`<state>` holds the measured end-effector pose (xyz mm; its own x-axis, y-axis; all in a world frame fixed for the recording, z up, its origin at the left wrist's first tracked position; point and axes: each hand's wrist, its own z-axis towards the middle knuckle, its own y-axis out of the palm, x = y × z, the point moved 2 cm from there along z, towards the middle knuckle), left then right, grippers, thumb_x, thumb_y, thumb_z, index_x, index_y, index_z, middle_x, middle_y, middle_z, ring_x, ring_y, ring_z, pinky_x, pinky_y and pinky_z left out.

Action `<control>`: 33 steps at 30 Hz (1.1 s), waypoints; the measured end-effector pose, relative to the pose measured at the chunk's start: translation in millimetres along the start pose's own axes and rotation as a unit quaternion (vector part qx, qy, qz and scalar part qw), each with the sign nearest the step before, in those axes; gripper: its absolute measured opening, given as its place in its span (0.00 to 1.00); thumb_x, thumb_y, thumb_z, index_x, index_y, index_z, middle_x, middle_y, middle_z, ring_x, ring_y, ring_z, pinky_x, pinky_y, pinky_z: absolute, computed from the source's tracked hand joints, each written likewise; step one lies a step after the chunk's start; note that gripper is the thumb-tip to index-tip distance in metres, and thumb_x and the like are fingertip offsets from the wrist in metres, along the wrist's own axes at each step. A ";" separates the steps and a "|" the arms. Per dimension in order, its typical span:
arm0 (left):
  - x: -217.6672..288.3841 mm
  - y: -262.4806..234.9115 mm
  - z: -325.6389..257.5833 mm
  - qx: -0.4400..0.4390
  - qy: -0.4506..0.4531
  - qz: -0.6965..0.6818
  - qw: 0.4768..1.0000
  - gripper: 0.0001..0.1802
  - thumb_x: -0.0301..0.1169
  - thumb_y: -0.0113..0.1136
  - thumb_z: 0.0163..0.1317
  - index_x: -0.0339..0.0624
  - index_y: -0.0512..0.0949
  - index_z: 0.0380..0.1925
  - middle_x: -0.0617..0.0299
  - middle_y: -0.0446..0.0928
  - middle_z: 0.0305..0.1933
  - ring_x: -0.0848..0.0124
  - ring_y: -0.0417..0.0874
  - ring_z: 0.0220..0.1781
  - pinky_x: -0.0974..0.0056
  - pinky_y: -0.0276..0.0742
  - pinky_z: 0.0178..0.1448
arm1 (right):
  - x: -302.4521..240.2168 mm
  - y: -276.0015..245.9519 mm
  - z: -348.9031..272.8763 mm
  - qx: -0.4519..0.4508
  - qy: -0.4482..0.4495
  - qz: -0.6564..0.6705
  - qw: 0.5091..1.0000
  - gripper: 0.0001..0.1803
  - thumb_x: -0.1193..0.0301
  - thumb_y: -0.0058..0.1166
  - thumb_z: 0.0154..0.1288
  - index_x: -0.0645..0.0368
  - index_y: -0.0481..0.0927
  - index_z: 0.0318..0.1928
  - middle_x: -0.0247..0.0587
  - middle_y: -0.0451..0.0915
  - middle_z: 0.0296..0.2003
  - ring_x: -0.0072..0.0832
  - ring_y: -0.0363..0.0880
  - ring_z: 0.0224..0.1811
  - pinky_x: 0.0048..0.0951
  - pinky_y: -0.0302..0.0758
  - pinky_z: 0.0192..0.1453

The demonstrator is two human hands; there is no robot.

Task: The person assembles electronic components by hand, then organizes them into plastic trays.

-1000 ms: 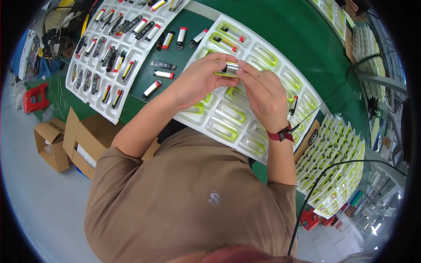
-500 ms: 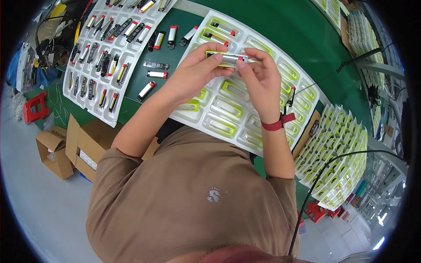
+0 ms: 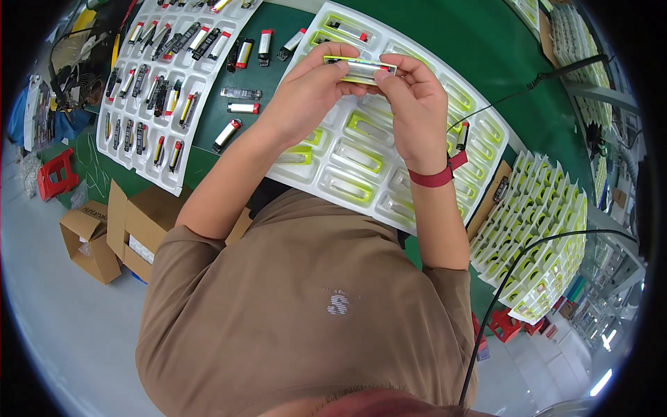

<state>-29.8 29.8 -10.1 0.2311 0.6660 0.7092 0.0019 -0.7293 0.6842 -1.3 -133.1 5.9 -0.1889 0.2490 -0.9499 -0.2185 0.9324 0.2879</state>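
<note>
Both hands, left hand [image 3: 309, 94] and right hand [image 3: 413, 111], are pinching a lighter [image 3: 360, 67] by its ends, each grip keeping it level above the white tray [image 3: 361, 184].

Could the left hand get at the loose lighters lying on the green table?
Probably yes: the lighters lie uncovered just beside the left hand, nothing between. But both hands now hold a small pack.

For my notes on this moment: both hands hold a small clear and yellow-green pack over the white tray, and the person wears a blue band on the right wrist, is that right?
Not quite. The head view shows the band on the right wrist is red, not blue. The rest stands: the left hand and right hand hold the small clear and yellow-green pack over the white tray.
</note>
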 end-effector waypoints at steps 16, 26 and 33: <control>-9.5 18.8 3.8 0.052 0.116 0.010 0.992 0.12 0.27 0.48 0.75 0.40 0.71 0.56 0.53 0.82 0.58 0.73 0.80 0.53 0.65 0.75 0.55 | 11.6 4.6 -4.3 0.051 -0.070 0.067 0.994 0.10 0.80 0.60 0.70 0.63 0.79 0.50 0.32 0.83 0.38 0.11 0.75 0.35 0.16 0.68 0.40; 7.1 20.6 0.3 -0.010 0.150 0.189 0.970 0.19 0.29 0.46 0.77 0.41 0.68 0.66 0.52 0.77 0.66 0.70 0.76 0.63 0.64 0.72 0.60 | 0.6 9.5 -12.0 0.048 -0.109 0.032 0.992 0.12 0.82 0.59 0.71 0.65 0.77 0.52 0.40 0.85 0.45 0.20 0.83 0.48 0.19 0.77 0.51; 17.3 15.0 -3.2 -0.077 0.153 0.131 0.976 0.22 0.29 0.43 0.79 0.38 0.65 0.69 0.45 0.72 0.72 0.62 0.71 0.73 0.58 0.68 0.71 | -6.7 15.0 -19.0 0.018 -0.084 0.010 0.996 0.19 0.83 0.58 0.72 0.69 0.77 0.61 0.43 0.84 0.53 0.18 0.84 0.49 0.17 0.79 0.46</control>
<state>-28.8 30.9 13.0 -0.0974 0.4930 0.8646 -0.1710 -0.8641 0.4735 -21.5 -125.8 18.9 -0.0286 0.3058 -0.9517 -0.1810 0.9347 0.3058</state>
